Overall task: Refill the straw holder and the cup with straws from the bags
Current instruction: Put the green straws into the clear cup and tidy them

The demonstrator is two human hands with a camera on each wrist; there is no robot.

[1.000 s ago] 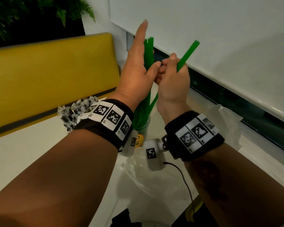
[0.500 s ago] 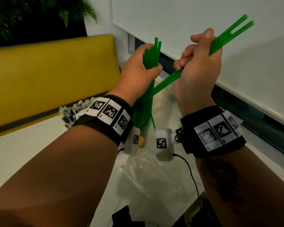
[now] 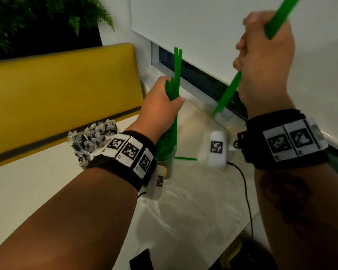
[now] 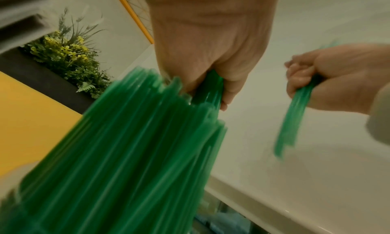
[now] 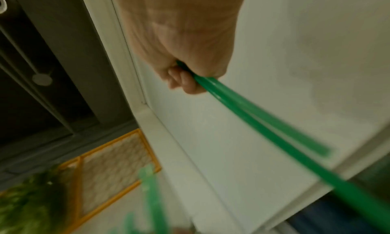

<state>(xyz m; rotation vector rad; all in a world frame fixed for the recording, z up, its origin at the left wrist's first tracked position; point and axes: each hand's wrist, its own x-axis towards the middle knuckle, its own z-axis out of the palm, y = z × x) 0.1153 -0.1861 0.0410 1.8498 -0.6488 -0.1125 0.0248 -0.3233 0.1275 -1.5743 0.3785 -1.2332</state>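
A clear cup (image 3: 167, 162) stands on the white table, packed with a bundle of green straws (image 3: 169, 131). My left hand (image 3: 162, 102) grips this bundle near its top (image 4: 147, 137); a few straws stick up past my fingers. My right hand (image 3: 261, 59), raised up and to the right of the cup, holds a few green straws (image 3: 227, 94) in its fist, slanting down to the left (image 5: 263, 120). One loose green straw (image 3: 185, 158) lies on the table beside the cup. The straw holder is not visible.
A crumpled clear plastic bag (image 3: 193, 207) lies on the table in front of the cup. A heap of wrapped items (image 3: 90, 137) sits left of the cup. A yellow bench back (image 3: 62, 90) is behind, a white blind (image 3: 203, 26) at right.
My right hand has pulled its few straws up and to the right, away from the bundle. My left hand has closed round the bundle and moved lower on it.
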